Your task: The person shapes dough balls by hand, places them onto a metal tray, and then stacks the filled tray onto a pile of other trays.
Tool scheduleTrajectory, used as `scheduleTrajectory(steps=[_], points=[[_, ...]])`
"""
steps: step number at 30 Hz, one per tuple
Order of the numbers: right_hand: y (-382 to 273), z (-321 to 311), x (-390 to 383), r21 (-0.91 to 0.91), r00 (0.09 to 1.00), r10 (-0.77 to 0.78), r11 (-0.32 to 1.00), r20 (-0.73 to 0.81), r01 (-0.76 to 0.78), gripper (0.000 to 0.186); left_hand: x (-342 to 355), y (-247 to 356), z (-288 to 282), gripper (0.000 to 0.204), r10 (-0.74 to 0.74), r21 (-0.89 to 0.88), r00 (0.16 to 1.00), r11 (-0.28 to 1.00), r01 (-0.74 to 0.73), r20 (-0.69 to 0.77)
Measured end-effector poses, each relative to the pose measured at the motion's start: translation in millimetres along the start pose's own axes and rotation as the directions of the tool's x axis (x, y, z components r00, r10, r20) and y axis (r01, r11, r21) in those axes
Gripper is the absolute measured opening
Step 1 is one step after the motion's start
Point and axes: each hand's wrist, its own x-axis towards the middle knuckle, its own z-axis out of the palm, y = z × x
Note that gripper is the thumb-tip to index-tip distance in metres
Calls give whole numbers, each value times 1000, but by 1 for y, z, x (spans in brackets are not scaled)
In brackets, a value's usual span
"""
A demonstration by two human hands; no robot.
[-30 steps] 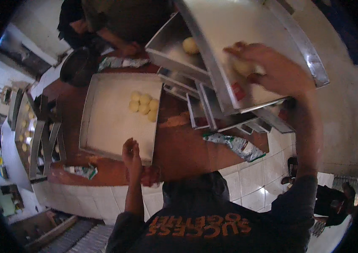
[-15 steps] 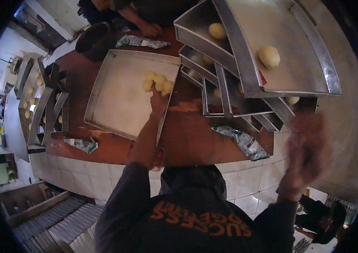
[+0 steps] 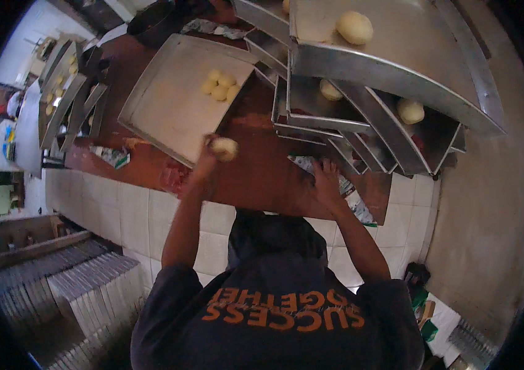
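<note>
Over a reddish-brown tabletop (image 3: pixel 256 179), the left hand (image 3: pixel 207 152) grips a pale dough ball (image 3: pixel 225 149) just beside the edge of a metal tray (image 3: pixel 160 92) holding a cluster of more balls (image 3: pixel 220 86), while the right hand (image 3: pixel 326 177), spread open, lies over a green-and-white packet (image 3: pixel 357 203).

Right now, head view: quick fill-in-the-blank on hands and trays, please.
1. The hand gripping a dough ball is the person's ____ one.
2. The right hand is over a packet on the ____.
3. The stacked trays stand toward the person's ____.
4. The dark shirt bears ____ lettering.

Missing: left; table; right; orange.
</note>
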Motion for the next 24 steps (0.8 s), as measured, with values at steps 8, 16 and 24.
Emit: scheduleTrajectory(steps=[8,16,24], points=[[31,40,21,41,933,188,977,308,-210,47,-103,-78,79,21,258,759,915,513,-401,309],[49,25,24,232,963,-30,972,269,-35,41,-71,-9,92,27,-403,34,905,915,402,139],[46,10,7,218,958,-141,972,249,86,44,-87,-25,119,34,-480,-303,844,789,535,241]])
